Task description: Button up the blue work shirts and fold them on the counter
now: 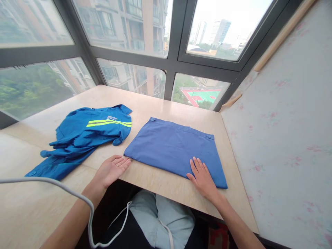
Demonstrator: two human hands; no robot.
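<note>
A blue garment (173, 147), folded into a flat rectangle with a waistband-like edge and small tabs at the far side, lies on the wooden tabletop in front of me. My right hand (201, 175) rests flat on its near right part, fingers stretched out. At the near left corner is my left hand (114, 169), palm turned up and fingers extended, the tips at or just beside the cloth. Neither hand grips anything. Left of the folded garment lies a blue work jacket (95, 133) with yellow-green reflective stripes, a collar and a rumpled sleeve.
The light wooden tabletop (155, 107) ends at a near edge above my lap. A white cable (77, 197) hangs across the lower left and over my legs. Grey-framed windows (171, 65) stand behind, and a flower-patterned wall (280, 145) bounds the right side.
</note>
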